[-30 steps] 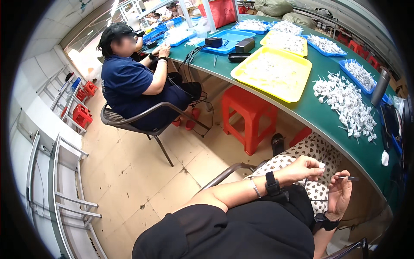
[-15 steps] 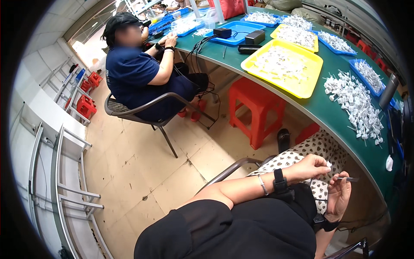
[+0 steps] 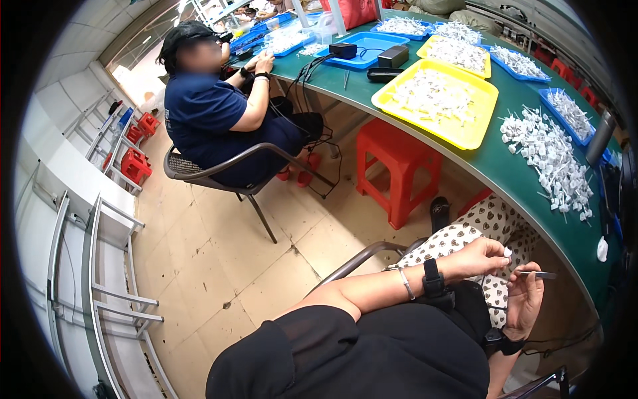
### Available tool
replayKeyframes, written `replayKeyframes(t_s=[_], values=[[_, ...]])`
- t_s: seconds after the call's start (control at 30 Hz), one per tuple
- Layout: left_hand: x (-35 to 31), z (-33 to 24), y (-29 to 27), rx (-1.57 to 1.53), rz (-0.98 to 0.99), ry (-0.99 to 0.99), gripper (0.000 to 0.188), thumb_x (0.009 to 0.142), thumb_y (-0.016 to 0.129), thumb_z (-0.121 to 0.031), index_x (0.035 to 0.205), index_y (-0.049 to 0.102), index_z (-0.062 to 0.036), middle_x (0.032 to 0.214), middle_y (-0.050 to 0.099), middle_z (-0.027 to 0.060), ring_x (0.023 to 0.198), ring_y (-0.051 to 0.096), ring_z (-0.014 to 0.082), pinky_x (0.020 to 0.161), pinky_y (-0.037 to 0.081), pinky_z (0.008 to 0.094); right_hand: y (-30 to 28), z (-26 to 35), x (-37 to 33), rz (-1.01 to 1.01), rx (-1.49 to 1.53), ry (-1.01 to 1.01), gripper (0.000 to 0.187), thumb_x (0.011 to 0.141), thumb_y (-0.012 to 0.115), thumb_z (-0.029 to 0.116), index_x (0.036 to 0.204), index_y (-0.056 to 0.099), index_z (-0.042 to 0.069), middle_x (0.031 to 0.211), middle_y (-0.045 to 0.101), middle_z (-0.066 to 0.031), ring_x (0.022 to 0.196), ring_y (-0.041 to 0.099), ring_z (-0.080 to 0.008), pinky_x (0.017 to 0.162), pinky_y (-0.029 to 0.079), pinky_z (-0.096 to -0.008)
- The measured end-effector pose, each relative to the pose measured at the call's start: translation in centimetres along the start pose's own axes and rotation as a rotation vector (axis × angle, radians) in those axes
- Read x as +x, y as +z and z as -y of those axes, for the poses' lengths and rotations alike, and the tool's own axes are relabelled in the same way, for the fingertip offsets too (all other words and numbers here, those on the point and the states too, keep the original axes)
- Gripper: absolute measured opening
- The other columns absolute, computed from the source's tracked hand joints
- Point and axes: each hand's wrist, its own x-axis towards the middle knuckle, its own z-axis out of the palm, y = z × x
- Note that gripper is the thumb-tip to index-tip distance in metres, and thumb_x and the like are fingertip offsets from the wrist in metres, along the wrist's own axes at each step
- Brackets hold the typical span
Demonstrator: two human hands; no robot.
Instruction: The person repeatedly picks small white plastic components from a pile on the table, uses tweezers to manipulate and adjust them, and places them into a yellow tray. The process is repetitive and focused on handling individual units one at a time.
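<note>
Over my lap, my left hand (image 3: 484, 257) pinches a small white plastic piece (image 3: 508, 253) between thumb and fingertips. Just below and to the right, my right hand (image 3: 524, 304) is closed on a thin, flat metal tool (image 3: 545, 274) that points right; its exact kind is too small to make out. The two hands are close together but apart. On the green table, a loose heap of small white parts with thin stems (image 3: 548, 159) lies ahead of my hands. A single white piece (image 3: 602, 249) rests near the table's right end.
A yellow tray (image 3: 475, 136) of white parts stands near the edge of the green table (image 3: 512, 179). Blue trays (image 3: 364, 61) and black power adapters (image 3: 393, 56) lie beyond. A red stool (image 3: 399, 159) is under the table. A seated co-worker (image 3: 212, 106) works at the left.
The view has shifted very slightly. Both hands keep their holds, and the metal tool stays near the white piece.
</note>
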Motion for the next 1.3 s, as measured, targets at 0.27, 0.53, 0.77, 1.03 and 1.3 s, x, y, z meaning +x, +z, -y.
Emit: replayKeyframes(t_s=[0.27,0.53,0.77,1.03,1.3], values=[[0.0,-0.2,0.0,-0.011,0.003,-0.004,0.02,0.102,0.065,-0.02,0.112,0.07,-0.0032,0.09,0.068,-0.0015,0.077,0.061,0.0048,0.067,0.05,0.0223,0.2,0.2,0.0,0.037,-0.017,-0.012,0.023,0.104,0.06,0.018,0.122,0.058,0.003,0.106,0.066,-0.0092,0.091,0.065,-0.0157,0.081,0.055,-0.0272],[0.5,0.0,0.0,0.051,-0.054,0.171,0.019,0.098,0.069,-0.015,0.113,0.072,-0.003,0.093,0.071,0.0001,0.076,0.063,0.0051,0.065,0.049,0.0219,1.0,0.2,-0.2,-0.11,0.016,-0.088,0.023,0.103,0.062,0.015,0.12,0.059,0.0,0.106,0.068,-0.0129,0.094,0.068,-0.0208,0.087,0.057,-0.0333],[-1.3,-1.8,0.2,0.527,-0.222,0.5,0.011,0.094,0.069,-0.004,0.103,0.073,-0.0004,0.1,0.07,0.0063,0.085,0.065,0.0121,0.073,0.053,0.0264,3.3,0.2,-0.1,-0.116,-0.148,-0.278,0.021,0.101,0.063,0.012,0.116,0.063,-0.003,0.109,0.07,-0.0157,0.1,0.071,-0.0225,0.094,0.058,-0.0377],[-1.4,-1.8,0.9,0.634,-0.153,0.515,0.011,0.094,0.07,-0.003,0.104,0.073,-0.0016,0.101,0.071,0.0069,0.083,0.066,0.0136,0.071,0.053,0.0267,4.4,-0.8,-0.7,-0.213,-0.4,-0.4,0.02,0.099,0.064,0.001,0.118,0.063,-0.004,0.11,0.071,-0.0122,0.102,0.069,-0.0181,0.094,0.055,-0.0304],[-1.3,-1.0,1.3,0.595,-0.143,0.49,0.012,0.092,0.072,-0.002,0.104,0.073,-0.0016,0.096,0.07,0.0058,0.082,0.066,0.0137,0.069,0.053,0.0259,4.0,-1.0,-0.4,-0.204,-0.776,-0.567,0.015,0.095,0.07,0.002,0.11,0.069,-0.001,0.102,0.071,-0.0107,0.092,0.068,-0.0165,0.081,0.055,-0.029]])
